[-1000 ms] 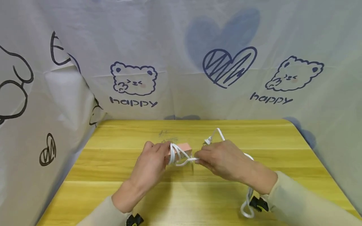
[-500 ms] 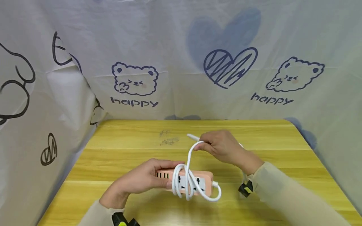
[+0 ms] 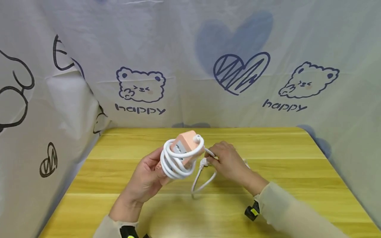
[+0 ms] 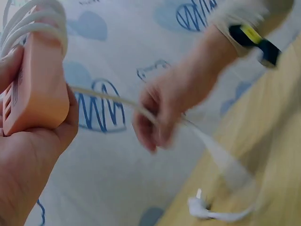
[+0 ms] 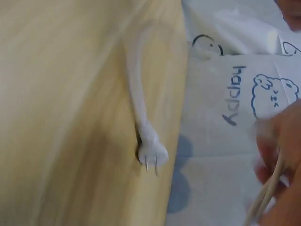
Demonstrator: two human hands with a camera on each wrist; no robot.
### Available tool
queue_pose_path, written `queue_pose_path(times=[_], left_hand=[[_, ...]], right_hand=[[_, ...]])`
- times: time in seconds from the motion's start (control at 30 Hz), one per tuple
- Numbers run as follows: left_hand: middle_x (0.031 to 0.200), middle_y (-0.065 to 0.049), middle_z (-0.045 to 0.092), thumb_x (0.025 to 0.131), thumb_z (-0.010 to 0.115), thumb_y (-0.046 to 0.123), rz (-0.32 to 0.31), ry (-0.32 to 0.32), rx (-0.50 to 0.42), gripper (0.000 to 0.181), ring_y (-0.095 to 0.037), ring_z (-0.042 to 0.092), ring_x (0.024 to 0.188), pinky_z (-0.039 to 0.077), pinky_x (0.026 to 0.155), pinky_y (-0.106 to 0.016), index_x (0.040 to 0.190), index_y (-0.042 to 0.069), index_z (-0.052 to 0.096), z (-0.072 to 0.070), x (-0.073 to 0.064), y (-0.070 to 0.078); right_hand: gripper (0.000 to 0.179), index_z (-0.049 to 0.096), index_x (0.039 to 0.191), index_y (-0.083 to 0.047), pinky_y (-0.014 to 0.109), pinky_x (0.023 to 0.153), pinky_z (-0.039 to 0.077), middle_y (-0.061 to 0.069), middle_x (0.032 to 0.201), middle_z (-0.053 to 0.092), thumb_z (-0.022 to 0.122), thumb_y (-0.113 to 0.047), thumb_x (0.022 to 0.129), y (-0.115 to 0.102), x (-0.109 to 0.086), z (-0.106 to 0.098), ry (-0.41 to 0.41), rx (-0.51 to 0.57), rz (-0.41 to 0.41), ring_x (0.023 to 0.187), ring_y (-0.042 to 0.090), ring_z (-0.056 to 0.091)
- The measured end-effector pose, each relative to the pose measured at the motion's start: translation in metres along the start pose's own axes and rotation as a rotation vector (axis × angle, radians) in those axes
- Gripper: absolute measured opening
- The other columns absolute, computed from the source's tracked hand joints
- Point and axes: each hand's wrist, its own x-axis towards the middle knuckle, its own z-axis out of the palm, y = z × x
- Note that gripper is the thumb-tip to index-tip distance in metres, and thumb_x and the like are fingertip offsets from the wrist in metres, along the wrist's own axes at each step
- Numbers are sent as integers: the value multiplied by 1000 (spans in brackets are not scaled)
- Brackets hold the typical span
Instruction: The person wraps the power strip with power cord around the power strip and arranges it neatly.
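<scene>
A pink power strip (image 3: 188, 140) is held up over the table in my left hand (image 3: 143, 181), tilted with its cord end up and toward the right. Several turns of its white cord (image 3: 175, 167) wrap around the strip's middle. In the left wrist view, the palm and thumb grip the strip's other end. My right hand (image 3: 230, 163), just to the right, pinches the cord's free length. A white plug (image 3: 203, 162) at the cord's end hangs beside the right fingers in the head view. Its two metal prongs show in the right wrist view, where motion blurs the hand.
A wood-grain table (image 3: 98, 205) lies below both hands. Behind and at the sides hangs a pale cloth (image 3: 190, 96) printed with hearts and bears. A black and yellow band (image 3: 252, 211) sits by the right sleeve.
The strip has lifted from lower in view and turned its cord end upward. The right hand, still on the cord, has come down slightly, and more cord lies around the strip.
</scene>
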Motion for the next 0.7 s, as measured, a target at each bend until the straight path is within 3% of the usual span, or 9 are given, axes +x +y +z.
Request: queue_pose_path(times=[0.07, 0.13, 0.2, 0.27, 0.33, 0.43, 0.53, 0.6, 0.7], left_hand=[[138, -2, 65, 104, 62, 2, 38, 14, 0, 50, -10, 64, 120, 57, 99, -24, 153, 10, 55, 4, 5, 4], [136, 0, 66, 105, 60, 2, 68, 52, 7, 48, -9, 64, 116, 58, 96, -22, 152, 11, 56, 7, 9, 6], [137, 1, 67, 105, 59, 3, 99, 114, 10, 47, -8, 65, 115, 58, 95, -21, 152, 12, 56, 7, 11, 9], [139, 0, 68, 107, 56, 3, 135, 182, -9, 45, -10, 66, 119, 58, 98, -23, 150, 12, 57, 4, 11, 13], [139, -1, 68, 108, 52, 3, 163, 244, -49, 42, -12, 68, 119, 58, 97, -26, 149, 11, 59, -1, 9, 16], [142, -4, 67, 110, 47, 3, 189, 307, -110, 40, -17, 68, 122, 59, 97, -31, 148, 9, 58, -10, 5, 22], [145, -6, 65, 111, 44, 3, 200, 319, -146, 41, -20, 67, 126, 59, 101, -36, 150, 8, 56, -17, 1, 27], [147, -6, 64, 111, 45, 4, 206, 315, -141, 42, -21, 65, 129, 56, 107, -41, 151, 10, 55, -19, -1, 29], [149, -6, 61, 110, 46, 4, 236, 288, -138, 43, -21, 62, 134, 51, 114, -43, 152, 10, 53, -22, 0, 29]], right_hand=[[30, 71, 107, -9, 62, 107, 47, 10, 109, 68, 74, 10, 85, 2, -2, 6, 83, -77, -18, 110, 34, 61], [45, 65, 128, -3, 68, 116, 39, 21, 129, 62, 70, 13, 86, 4, -5, 9, 143, -111, -17, 127, 44, 56], [47, 57, 139, 1, 66, 118, 40, 25, 138, 59, 66, 8, 94, 7, -8, 11, 159, -122, -7, 133, 46, 55], [36, 58, 139, 2, 58, 108, 52, 23, 133, 66, 62, -2, 103, 9, -12, 9, 133, -102, 35, 125, 41, 63], [23, 65, 128, -2, 48, 91, 61, 16, 113, 74, 56, -11, 109, 11, -18, 4, 56, 31, 152, 109, 33, 72], [25, 68, 116, -3, 39, 66, 59, 7, 83, 67, 48, -18, 114, 14, -25, -6, -112, 403, 323, 75, 22, 69], [28, 66, 115, -1, 30, 55, 48, 8, 82, 59, 51, -25, 113, 14, -29, -16, -214, 689, 419, 64, 14, 55], [22, 67, 114, -4, 26, 53, 40, 8, 83, 54, 59, -24, 109, 15, -31, -21, -247, 731, 402, 60, 11, 44], [9, 70, 103, -12, 23, 58, 38, 5, 90, 54, 69, -21, 104, 16, -35, -23, -267, 644, 319, 68, 10, 43]])
